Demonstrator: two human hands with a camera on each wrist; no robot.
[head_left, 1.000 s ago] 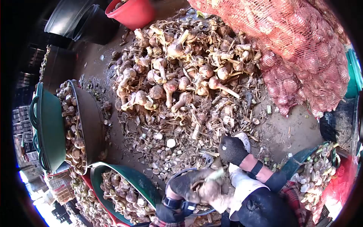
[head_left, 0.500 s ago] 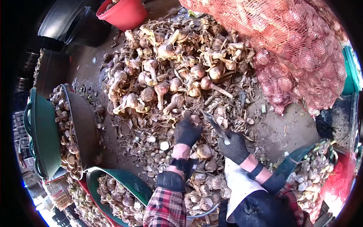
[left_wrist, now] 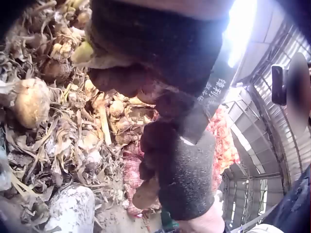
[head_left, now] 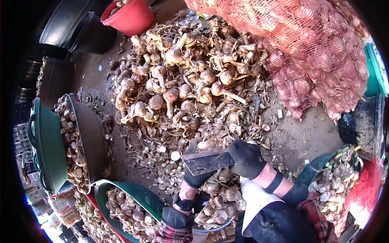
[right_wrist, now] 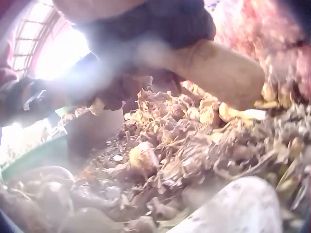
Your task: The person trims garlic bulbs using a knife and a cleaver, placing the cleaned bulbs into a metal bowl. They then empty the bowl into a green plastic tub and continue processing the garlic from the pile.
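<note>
In the head view my right hand [head_left: 246, 158], in a dark glove, grips a broad-bladed knife [head_left: 207, 161]. Its wooden handle [right_wrist: 223, 73] sticks out of the fist in the right wrist view. The blade points left and crosses over my gloved left hand [head_left: 197, 177], hiding much of it. My left hand holds a garlic bulb, mostly covered by fingers and blade; a pale green stem end [left_wrist: 82, 53] pokes out beside the glove in the left wrist view. Close below the hands is a basin [head_left: 229, 222] filled with garlic bulbs [head_left: 221, 216].
Ahead lies a heap of stemmed garlic [head_left: 174, 77], with trimmings [head_left: 162, 162] strewn nearer. Red mesh sacks [head_left: 308, 60] bulge at upper right. Green tubs [head_left: 137, 194] and a brown tub [head_left: 89, 141] stand left. White cloth [head_left: 259, 198] lies below my right hand.
My left hand went from the basin out to the trimmings by the heap, then drew back near the knife with garlic. The knife swung from pointing forward to pointing left across that hand.
</note>
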